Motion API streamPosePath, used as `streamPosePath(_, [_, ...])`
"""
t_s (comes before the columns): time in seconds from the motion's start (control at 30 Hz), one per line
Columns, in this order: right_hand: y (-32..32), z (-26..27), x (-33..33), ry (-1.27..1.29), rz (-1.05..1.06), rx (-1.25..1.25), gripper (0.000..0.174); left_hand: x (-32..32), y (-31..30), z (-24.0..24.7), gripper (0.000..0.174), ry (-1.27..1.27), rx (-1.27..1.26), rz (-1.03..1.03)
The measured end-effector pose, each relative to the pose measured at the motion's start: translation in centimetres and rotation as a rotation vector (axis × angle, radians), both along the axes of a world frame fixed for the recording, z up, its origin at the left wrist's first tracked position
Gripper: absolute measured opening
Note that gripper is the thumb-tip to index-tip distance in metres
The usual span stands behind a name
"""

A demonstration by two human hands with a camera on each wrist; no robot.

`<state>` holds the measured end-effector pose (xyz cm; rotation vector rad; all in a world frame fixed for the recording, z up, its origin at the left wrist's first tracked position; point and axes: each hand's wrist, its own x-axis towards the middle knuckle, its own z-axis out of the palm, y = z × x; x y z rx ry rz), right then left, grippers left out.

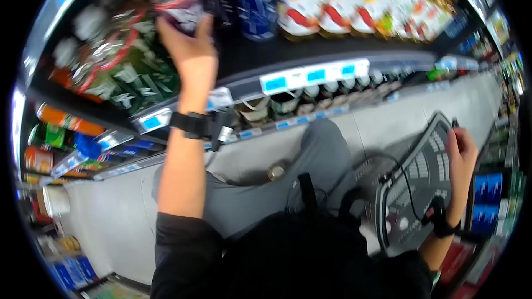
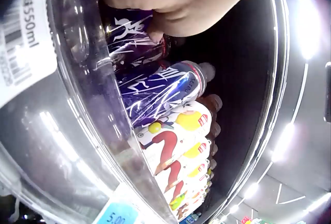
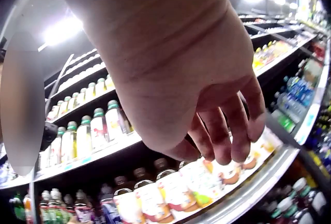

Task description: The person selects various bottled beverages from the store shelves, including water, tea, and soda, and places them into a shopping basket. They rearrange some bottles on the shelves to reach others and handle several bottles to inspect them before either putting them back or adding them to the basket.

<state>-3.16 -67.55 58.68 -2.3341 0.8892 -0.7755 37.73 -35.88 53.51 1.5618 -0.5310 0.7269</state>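
Observation:
My left hand (image 1: 190, 52) reaches up into the drink shelf and grips a purple-labelled bottle (image 1: 180, 6). In the left wrist view its thumb lies against the dark purple bottle (image 2: 132, 33); the other fingers are largely hidden. Right beside it stands a blue-labelled bottle (image 1: 256, 5), followed by a row of white-labelled bottles (image 1: 302, 3). Green bottles (image 1: 138, 75) stand on the other side. Over on the right, my right hand (image 1: 461, 152) hangs above a grey basket (image 1: 410, 188), its fingers loosely bent with nothing between them.
Blue price tags (image 1: 316, 75) line the shelf's front edge. A clear plastic guard (image 2: 85, 74) runs before the bottles. Lower shelves hold more drinks, including orange bottles (image 1: 69, 119). A black cable (image 1: 409, 180) hangs across the basket. Stacked blue packs (image 1: 486, 205) stand at the far right.

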Motion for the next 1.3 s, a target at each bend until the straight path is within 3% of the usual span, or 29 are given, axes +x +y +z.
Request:
streamPosePath(0.07, [-2.1, -1.8, -3.2, 0.106, -0.035, 0.046, 0.018, 0.9, 0.3, -0.2, 0.064, -0.038, 0.111, 0.111])
streamPosePath(0.13, [-2.8, -2.7, -5.5, 0.331, -0.071, 0.032, 0.023, 0.7, -0.1, 0.1, 0.053, -0.032, 0.031, 0.046])
streamPosePath(0.17, [-3.6, -4.0, -6.7, 0.351, -0.11, 0.054, 0.02, 1.8, 0.5, -0.1, 0.045, -0.178, 0.135, 0.067])
streamPosePath(0.2, [-3.8, -5.1, -7.5, 0.36, -0.11, 0.147, 0.021, 1.9, 1.2, -0.2, 0.042, -0.208, 0.305, 0.322])
streamPosePath(0.23, [-4.0, -6.3, -8.7, 0.423, -0.103, 0.179, 0.021, 4.0, 2.1, -0.8, 0.04, -0.481, 0.224, 0.439])
streamPosePath(0.27, [-3.7, -7.0, -9.2, 0.493, -0.118, 0.31, 0.024, 3.7, 1.4, -0.8, 0.039, -0.513, 0.012, 0.476])
streamPosePath(0.3, [-3.9, -8.6, -10.3, 0.538, -0.097, 0.349, 0.025, 0.4, -0.2, 1.3, 0.029, -0.419, -0.117, 0.15])
streamPosePath(0.33, [-4.2, -10.3, -11.5, 0.62, -0.022, 0.393, 0.026, 1.6, 1.0, 0.6, 0.02, -0.309, -0.008, 0.144])
streamPosePath(0.4, [-2.6, -11.2, -11.1, 0.931, -0.018, 0.563, 0.031, 1.5, 0.7, 0.4, 0.016, -0.119, -0.1, -0.059])
streamPosePath(0.47, [-1.4, -13.4, -11.8, 1.009, 0.008, 0.647, 0.044, 2.9, 1.4, -0.8, 0.021, -0.098, 0.007, -0.009])
streamPosePath(0.53, [-0.8, -15.7, -12.2, 1.066, 0.088, 0.794, 0.057, 4.2, 1.9, -1.3, 0.024, -0.013, 0.002, -0.098])
streamPosePath(0.6, [-0.2, -16.8, -11.7, 1.136, 0.068, 0.952, 0.071, 1.8, 0.8, -0.8, 0.037, 0.01, 0.032, -0.068])
streamPosePath(0.63, [-0.4, -18.7, -12.5, 1.177, 0.167, 0.722, 0.069, 2.1, 1.1, -1.1, 0.04, 0.028, 0.071, -0.073])
streamPosePath(0.67, [-0.2, -18.9, -12.6, 1.136, 0.208, 0.791, 0.053, 1.2, 0.5, -0.6, 0.042, 0.032, 0.056, -0.076])
streamPosePath(0.73, [-0.2, -19.6, -13.1, 0.948, 0.16, 1.034, 0.046, -1.7, -1.4, 0.5, 0.048, 0.075, 0.015, -0.03])
streamPosePath(0.8, [-0.4, -21.2, -13.8, 0.909, 0.251, 0.913, 0.037, -2.0, -1.9, 0.3, 0.051, 0.113, -0.008, -0.028])
streamPosePath(0.87, [-0.4, -21.9, -13.9, 0.872, 0.354, 0.882, 0.038, -0.6, -1.6, -0.9, 0.053, -0.01, 0.091, 0.03])
streamPosePath(0.93, [0.9, -19.6, -11.7, 0.921, 0.254, 0.971, 0.03, -1.1, -2.1, -0.9, 0.052, -0.059, 0.157, 0.118])
streamPosePath(0.97, [1.4, -18.6, -10.8, 0.922, 0.178, 1.054, 0.029, -1.3, -2.2, -0.7, 0.052, -0.027, 0.12, 0.066])
streamPosePath(1.0, [1.0, -19.8, -11.3, 0.973, 0.166, 1.091, 0.03, -1.5, -2.3, -0.6, 0.052, 0.005, 0.084, 0.011])
streamPosePath(1.07, [0.5, -20.6, -11.2, 1.066, 0.358, 0.91, 0.034, -1.3, -2.8, -0.9, 0.053, -0.045, 0.137, 0.043])
streamPosePath(1.13, [0.5, -20.8, -11.2, 1.098, 0.328, 0.998, 0.041, -1.5, -3.2, -0.9, 0.053, 0.006, 0.126, 0.028])
streamPosePath(1.3, [0.8, -21.0, -11.1, 1.047, 0.337, 0.954, 0.047, -2.2, -3.4, -0.7, 0.055, 0.008, 0.175, 0.077])
